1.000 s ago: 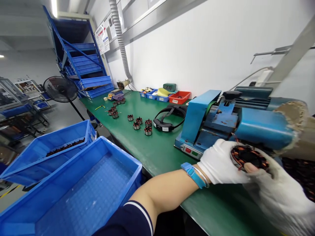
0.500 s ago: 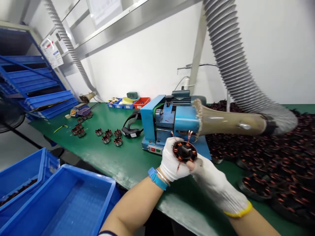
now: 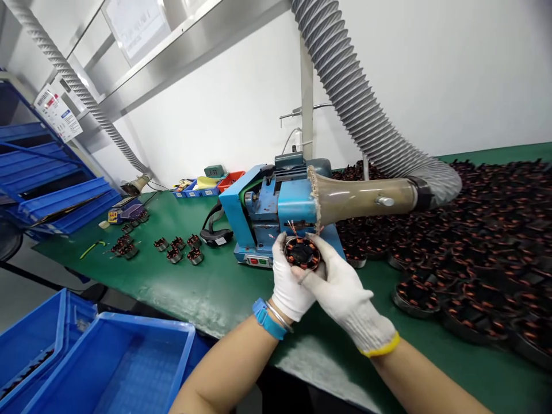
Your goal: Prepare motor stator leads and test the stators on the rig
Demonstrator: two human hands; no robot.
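Note:
Between my hands is a motor stator (image 3: 302,253), a round metal ring with copper windings and a few wire ends sticking up at its far side. My left hand (image 3: 290,284), in a white glove, grips the stator from the left and below. My right hand (image 3: 338,282), in a white knit glove with a yellow cuff, closes on its right side, thumb at the near rim. Just beyond the stator stands a blue bench machine (image 3: 297,204) with red and green buttons; the wire ends are near its front slot. Whether they touch it, I cannot tell.
A grey hose (image 3: 357,98) joins the machine through a tan funnel (image 3: 366,198). Many stators (image 3: 474,305) crowd the right of the green table (image 3: 172,287). Smaller stators (image 3: 175,255) and a black headset strap (image 3: 215,233) lie left. Blue bins (image 3: 129,362) stand below left.
My view has turned to the right. The stator is nearer the machine's front, its wires turned toward the slot, and my right fingers have moved up around its right side.

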